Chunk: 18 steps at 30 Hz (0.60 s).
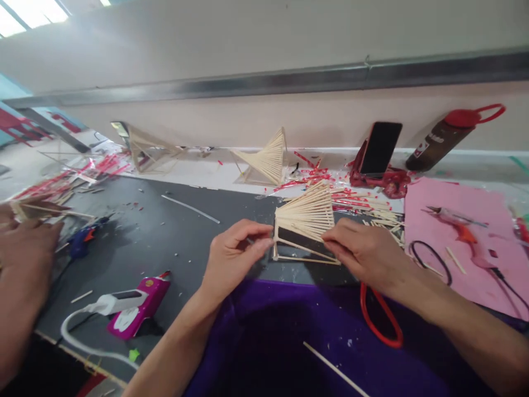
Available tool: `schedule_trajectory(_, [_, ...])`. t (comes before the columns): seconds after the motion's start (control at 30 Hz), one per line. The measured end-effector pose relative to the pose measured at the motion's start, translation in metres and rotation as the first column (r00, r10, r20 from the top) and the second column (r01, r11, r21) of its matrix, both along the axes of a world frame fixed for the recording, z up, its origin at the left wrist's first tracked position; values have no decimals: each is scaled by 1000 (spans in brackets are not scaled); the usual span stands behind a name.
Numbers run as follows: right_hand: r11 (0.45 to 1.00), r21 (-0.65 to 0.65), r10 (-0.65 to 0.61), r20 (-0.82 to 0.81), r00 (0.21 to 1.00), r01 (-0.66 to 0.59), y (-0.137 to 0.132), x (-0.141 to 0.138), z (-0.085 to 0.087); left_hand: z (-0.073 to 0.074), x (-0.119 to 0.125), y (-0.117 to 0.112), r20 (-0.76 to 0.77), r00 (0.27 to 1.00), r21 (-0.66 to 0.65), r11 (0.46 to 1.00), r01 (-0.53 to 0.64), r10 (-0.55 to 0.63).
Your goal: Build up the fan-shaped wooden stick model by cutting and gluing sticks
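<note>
As fingers (254,227) pinch frame (308,212), phone (381,149), bottle (440,138) beyond

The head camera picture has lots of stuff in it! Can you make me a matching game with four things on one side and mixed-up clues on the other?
Things
1. bottle
2. stick model
3. pink sheet
4. blue glue gun

Clues
A. between the person's left hand and right hand
B. beside another person's hand
C. has a red lid
D. under a different glue gun

Right pairs
1-C, 2-A, 3-D, 4-B
</note>
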State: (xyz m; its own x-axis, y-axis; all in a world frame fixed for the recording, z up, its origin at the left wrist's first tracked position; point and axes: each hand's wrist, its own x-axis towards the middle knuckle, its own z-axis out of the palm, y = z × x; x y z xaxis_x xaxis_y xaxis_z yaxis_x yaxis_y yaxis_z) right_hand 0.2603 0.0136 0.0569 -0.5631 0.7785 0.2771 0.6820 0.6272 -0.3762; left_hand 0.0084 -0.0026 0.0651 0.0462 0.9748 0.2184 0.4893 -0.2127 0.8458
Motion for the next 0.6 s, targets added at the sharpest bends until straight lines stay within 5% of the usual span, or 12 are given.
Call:
schedule_trajectory(0.2, [999, -27, 39, 16, 999, -38, 11, -8, -21, -24, 3, 9, -65, 997, 50, 998, 39, -35])
schedule_trajectory(0.6, [995, -70, 77, 4, 997, -77, 19, -19, -32, -28, 10, 5, -201, 972, -35, 991, -131, 122])
